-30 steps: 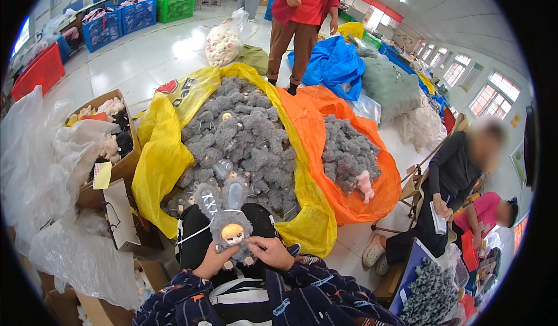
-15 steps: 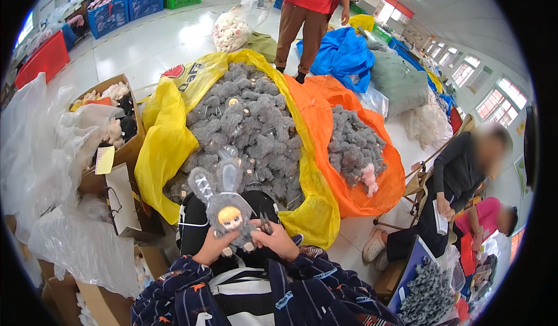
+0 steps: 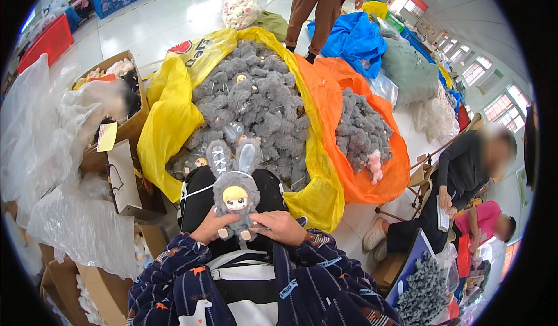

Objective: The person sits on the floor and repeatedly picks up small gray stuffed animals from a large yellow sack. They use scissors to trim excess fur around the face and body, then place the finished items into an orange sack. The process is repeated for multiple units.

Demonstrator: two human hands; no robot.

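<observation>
A grey plush bunny doll [image 3: 239, 181] with long upright ears, a yellow fringe and a painted face is held facing up over my lap. White laces cross one ear, and a white cord runs out beside the head. My left hand [image 3: 213, 227] is closed on the doll's lower side near one foot. On the other side, my right hand [image 3: 280, 227] pinches its body or arm. Whether that hand also holds a tool is hidden. Past my knees lies a heap of similar grey plush dolls [image 3: 256, 105] in a yellow sack [image 3: 165, 111].
An orange sack [image 3: 392, 172] with more grey plush and one pink toy [image 3: 375, 166] lies right. Cardboard boxes [image 3: 142, 108] and clear plastic [image 3: 75, 221] flank my left. One person [image 3: 314, 12] stands beyond the sacks; another [image 3: 465, 163] sits at right.
The doll has turned more upright and squarely toward me. The dark pointed metal tool seen at my right hand is out of sight, and that hand now grips the doll's side.
</observation>
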